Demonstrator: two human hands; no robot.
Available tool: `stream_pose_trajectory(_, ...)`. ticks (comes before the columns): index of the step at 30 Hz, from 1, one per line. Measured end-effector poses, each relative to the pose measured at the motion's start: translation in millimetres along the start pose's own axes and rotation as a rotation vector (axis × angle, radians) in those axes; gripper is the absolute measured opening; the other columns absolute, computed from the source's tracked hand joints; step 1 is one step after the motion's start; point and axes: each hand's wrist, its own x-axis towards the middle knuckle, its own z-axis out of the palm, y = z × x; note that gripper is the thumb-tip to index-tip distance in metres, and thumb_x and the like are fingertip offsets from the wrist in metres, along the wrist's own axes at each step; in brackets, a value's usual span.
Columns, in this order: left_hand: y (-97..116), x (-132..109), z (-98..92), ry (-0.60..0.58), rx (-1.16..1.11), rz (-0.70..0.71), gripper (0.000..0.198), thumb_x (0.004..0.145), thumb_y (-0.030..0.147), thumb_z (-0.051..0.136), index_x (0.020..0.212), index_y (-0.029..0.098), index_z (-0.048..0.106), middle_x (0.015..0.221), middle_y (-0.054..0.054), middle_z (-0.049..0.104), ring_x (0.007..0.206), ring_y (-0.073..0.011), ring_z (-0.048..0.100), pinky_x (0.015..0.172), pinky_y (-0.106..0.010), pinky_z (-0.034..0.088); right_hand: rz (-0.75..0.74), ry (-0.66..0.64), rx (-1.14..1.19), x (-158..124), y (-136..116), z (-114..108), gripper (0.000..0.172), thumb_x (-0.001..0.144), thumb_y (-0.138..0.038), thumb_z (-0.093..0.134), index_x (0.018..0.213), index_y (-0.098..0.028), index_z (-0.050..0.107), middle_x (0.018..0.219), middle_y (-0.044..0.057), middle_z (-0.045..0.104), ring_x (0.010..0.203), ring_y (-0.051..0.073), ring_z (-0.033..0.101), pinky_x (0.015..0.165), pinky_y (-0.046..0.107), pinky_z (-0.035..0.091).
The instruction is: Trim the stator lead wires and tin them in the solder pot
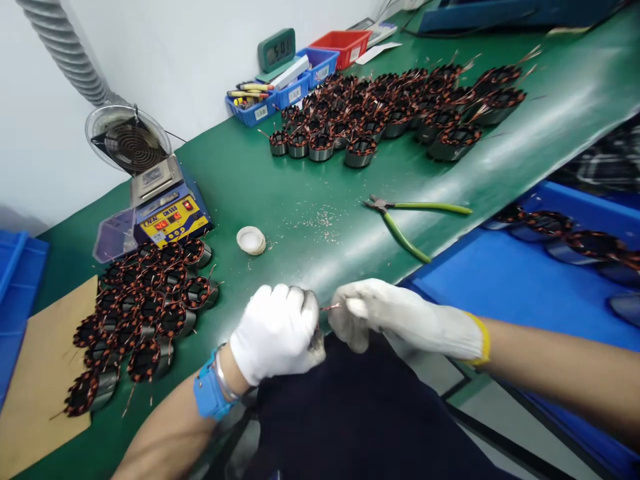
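My left hand (280, 330), in a white glove with a greyed thumb side, is curled closed near the bench's front edge. From its fist copper wire leads (330, 307) stick out to the right. What they belong to is hidden inside the fist. My right hand (363, 313), in a white glove with a yellow cuff, pinches the leads' free end between thumb and fingers. Beyond the hands, green-handled cutting pliers (395, 213) lie with their handles spread. Small wire clippings (325, 223) are scattered on the green bench, beside a small round white dish (251, 240).
Many copper-wound stators (150, 303) crowd the left, partly on a brown board (40, 387); another group (360, 153) fills the back. A solder pot (175, 217) stands under a fume hood (131, 143). Blue bins (253, 110) and a clock (277, 50) line the wall. A blue crate (450, 280) sits right.
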Motion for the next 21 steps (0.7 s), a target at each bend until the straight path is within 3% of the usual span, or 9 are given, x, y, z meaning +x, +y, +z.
stream_pose_trajectory(2,0,1,1.3,0.027,0.006,0.029,0.021,0.080,0.031,0.059,0.088,0.017,0.072,0.080,-0.011,0.071,0.065,-0.0253,0.063,0.056,-0.038,0.042,0.070,0.041,0.051,2,2,7,0.057,0.083,-0.073,0.066,0.074,-0.017,0.062,0.070,0.004,0.066,0.053,0.015,0.061,0.053,0.029,0.052)
stream_pose_trajectory(4,-3,3,1.6,-0.036,-0.120,-0.029,0.022,0.075,0.033,0.063,0.087,0.017,0.072,0.080,-0.010,0.071,0.067,-0.0250,0.063,0.059,-0.038,0.044,-0.012,0.083,-0.103,2,0,9,0.047,0.091,-0.061,0.060,0.072,-0.018,0.060,0.067,0.003,0.065,0.053,0.014,0.059,0.053,0.028,0.049)
stream_pose_trajectory(6,-9,5,0.5,-0.234,-0.421,-0.157,0.022,0.070,0.035,0.064,0.081,0.018,0.071,0.075,-0.008,0.070,0.067,-0.0229,0.062,0.062,-0.036,0.046,-0.237,0.086,-0.464,-2,-4,7,0.038,0.098,-0.046,0.051,0.074,-0.019,0.062,0.066,0.005,0.065,0.056,0.016,0.059,0.055,0.030,0.046)
stream_pose_trajectory(8,-16,8,-1.4,-0.541,-0.894,-0.250,0.023,0.069,0.038,0.064,0.080,0.019,0.069,0.075,-0.005,0.070,0.068,-0.0206,0.063,0.064,-0.032,0.050,-0.486,0.048,-0.883,-7,-9,1,0.031,0.099,-0.035,0.050,0.078,-0.019,0.067,0.069,0.007,0.067,0.061,0.017,0.061,0.060,0.032,0.046)
stream_pose_trajectory(10,-22,9,-3.8,-0.770,-1.310,-0.267,0.028,0.071,0.040,0.062,0.086,0.018,0.070,0.081,-0.004,0.072,0.073,-0.0197,0.066,0.067,-0.030,0.052,-0.607,-0.018,-1.133,-11,-14,-6,0.026,0.099,-0.030,0.051,0.086,-0.019,0.071,0.077,0.009,0.071,0.069,0.019,0.064,0.066,0.033,0.048)
stream_pose_trajectory(11,-23,9,-5.0,-0.799,-1.397,-0.259,0.029,0.071,0.041,0.062,0.088,0.018,0.070,0.083,-0.004,0.073,0.074,-0.0196,0.066,0.068,-0.029,0.053,-0.606,-0.045,-1.164,-12,-16,-9,0.025,0.099,-0.030,0.051,0.091,-0.020,0.072,0.081,0.009,0.073,0.072,0.019,0.066,0.068,0.034,0.048)
stream_pose_trajectory(13,-21,8,-6.9,-0.659,-1.214,-0.262,0.026,0.070,0.038,0.063,0.084,0.018,0.069,0.080,-0.004,0.071,0.072,-0.0199,0.065,0.067,-0.030,0.051,-0.509,-0.031,-1.049,-12,-18,-13,0.027,0.099,-0.039,0.054,0.098,-0.020,0.072,0.087,0.010,0.074,0.076,0.021,0.068,0.069,0.033,0.050)
stream_pose_trajectory(17,-5,4,-5.2,-0.208,-0.285,-0.151,0.021,0.073,0.037,0.063,0.078,0.018,0.069,0.072,-0.008,0.066,0.065,-0.0235,0.061,0.061,-0.036,0.044,-0.064,0.029,-0.313,-6,-14,-6,0.058,0.087,-0.075,0.057,0.091,-0.018,0.068,0.079,0.007,0.071,0.066,0.020,0.067,0.061,0.031,0.053)
stream_pose_trajectory(21,1,2,1.4,-0.071,-0.004,0.022,0.018,0.081,0.034,0.059,0.083,0.019,0.069,0.073,-0.008,0.067,0.063,-0.0242,0.061,0.055,-0.038,0.038,0.167,0.090,0.113,3,-4,13,0.054,0.079,-0.072,0.069,0.069,-0.019,0.060,0.063,0.001,0.062,0.049,0.013,0.058,0.050,0.026,0.048)
